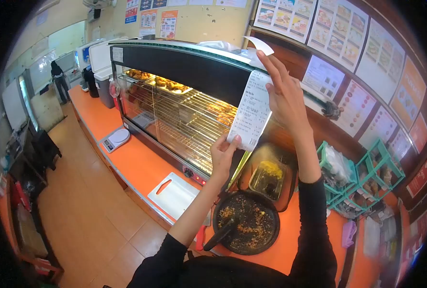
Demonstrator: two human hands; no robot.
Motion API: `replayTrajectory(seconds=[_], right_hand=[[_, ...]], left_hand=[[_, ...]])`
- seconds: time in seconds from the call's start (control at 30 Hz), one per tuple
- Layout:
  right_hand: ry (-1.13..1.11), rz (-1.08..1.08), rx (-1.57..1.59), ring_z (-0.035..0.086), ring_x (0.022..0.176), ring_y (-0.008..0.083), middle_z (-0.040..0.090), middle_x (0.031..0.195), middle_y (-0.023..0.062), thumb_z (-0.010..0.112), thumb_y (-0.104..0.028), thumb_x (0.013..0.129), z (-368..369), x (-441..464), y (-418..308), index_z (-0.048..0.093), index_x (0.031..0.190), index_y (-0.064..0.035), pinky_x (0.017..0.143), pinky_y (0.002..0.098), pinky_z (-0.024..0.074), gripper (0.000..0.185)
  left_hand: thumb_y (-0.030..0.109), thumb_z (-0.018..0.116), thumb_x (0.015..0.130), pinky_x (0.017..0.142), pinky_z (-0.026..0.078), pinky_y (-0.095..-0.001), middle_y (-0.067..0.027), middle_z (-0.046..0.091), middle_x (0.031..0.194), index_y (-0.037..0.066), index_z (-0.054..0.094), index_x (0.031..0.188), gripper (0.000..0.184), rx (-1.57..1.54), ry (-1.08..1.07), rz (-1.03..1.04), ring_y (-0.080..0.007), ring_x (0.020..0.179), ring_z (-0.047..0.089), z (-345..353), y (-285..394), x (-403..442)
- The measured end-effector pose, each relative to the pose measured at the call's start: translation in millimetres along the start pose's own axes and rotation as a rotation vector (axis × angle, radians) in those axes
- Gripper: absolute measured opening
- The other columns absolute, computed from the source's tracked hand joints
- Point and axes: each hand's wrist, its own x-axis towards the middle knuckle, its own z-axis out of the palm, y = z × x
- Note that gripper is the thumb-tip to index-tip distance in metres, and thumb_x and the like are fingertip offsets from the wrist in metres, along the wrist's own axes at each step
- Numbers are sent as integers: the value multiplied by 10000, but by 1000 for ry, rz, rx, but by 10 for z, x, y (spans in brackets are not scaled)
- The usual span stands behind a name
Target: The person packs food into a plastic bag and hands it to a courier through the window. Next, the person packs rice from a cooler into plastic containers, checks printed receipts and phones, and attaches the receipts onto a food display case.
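Note:
A long printed paper receipt (250,111) hangs in front of the right end of a lit glass display warmer (180,122). My left hand (224,152) pinches its lower left corner between thumb and fingers. At the upper right edge of the paper, my right hand (286,96) holds it with the thumb, its fingers pointing up; the receipt's top end curls over behind the fingertips. Below the hands, a dark round stone mortar (256,225) holds brownish crumbs and a pestle (221,234). A clear container (267,180) with yellow food is beside it.
A white cutting board (174,196) and a digital scale (115,139) lie on the orange counter (144,161). Green baskets (377,175) with packets stand at right, near a purple item (349,234). Red-handled utensil (200,237) is beside the mortar. A person (59,81) stands far left.

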Motion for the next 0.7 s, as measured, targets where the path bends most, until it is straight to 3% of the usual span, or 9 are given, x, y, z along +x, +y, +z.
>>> replayTrajectory(seconds=[0.07, 0.43, 0.5, 0.7], right_hand=[[14, -18, -31, 613, 889, 308, 520, 1300, 95, 528, 72, 791, 89, -6, 7, 358, 1442, -319, 790, 405, 446, 778], [143, 49, -10, 586, 867, 298, 499, 1279, 93, 599, 16, 756, 146, -87, -40, 389, 1423, -294, 812, 397, 440, 765], [149, 68, 24, 584, 876, 302, 498, 1274, 104, 607, 3, 758, 123, -94, -45, 388, 1422, -284, 812, 399, 441, 756], [229, 59, 88, 581, 945, 317, 498, 1261, 152, 639, -19, 768, -29, -110, -111, 373, 1420, -232, 818, 407, 448, 735]], left_hand=[[188, 688, 880, 678, 450, -232, -33, 657, 814, 9, 644, 963, 202, 57, -3, -8, -93, 714, 581, -66, -12, 25], [224, 700, 863, 644, 464, -244, -34, 647, 832, 22, 643, 969, 235, 85, -22, -96, -109, 693, 599, -160, -209, 191], [179, 698, 864, 593, 461, -235, -17, 611, 789, 20, 630, 995, 217, 22, 15, -54, -100, 652, 591, -159, -235, 183], [130, 675, 866, 602, 480, -240, -23, 595, 824, 27, 585, 1113, 282, 50, 29, -45, -99, 684, 584, -176, -96, 114]])
